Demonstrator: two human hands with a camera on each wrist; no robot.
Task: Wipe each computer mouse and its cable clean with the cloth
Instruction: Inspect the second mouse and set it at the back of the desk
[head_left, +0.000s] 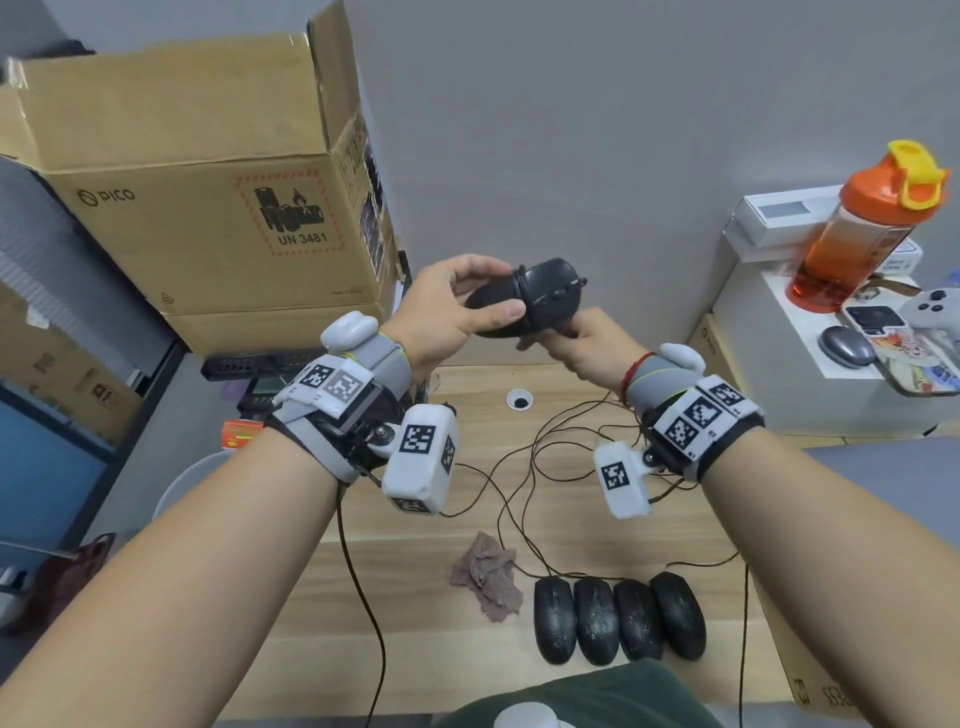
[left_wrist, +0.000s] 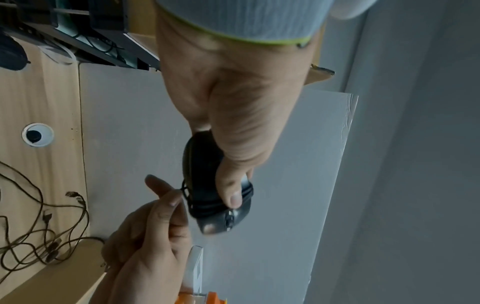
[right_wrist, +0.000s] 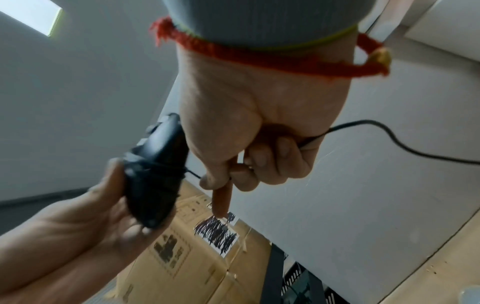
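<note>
My left hand (head_left: 457, 306) grips a black mouse (head_left: 540, 296) raised above the desk, thumb across its body; its thin cable is wound several times round the middle (left_wrist: 221, 205). My right hand (head_left: 576, 338), just right of and below the mouse, pinches that cable (right_wrist: 389, 131) between thumb and fingers, and a loose length trails away. The brownish cloth (head_left: 488, 574) lies crumpled on the wooden desk (head_left: 415, 649), touched by neither hand. Several black mice (head_left: 618, 618) sit side by side to its right, with tangled cables (head_left: 545, 457) running toward the back.
A large cardboard box (head_left: 208, 208) stands at the back left. White boxes (head_left: 779, 332) at the right carry an orange bottle (head_left: 862, 228), a grey mouse (head_left: 847, 347) and a game controller (head_left: 935, 312). A cable hole (head_left: 519, 400) is set in the desk.
</note>
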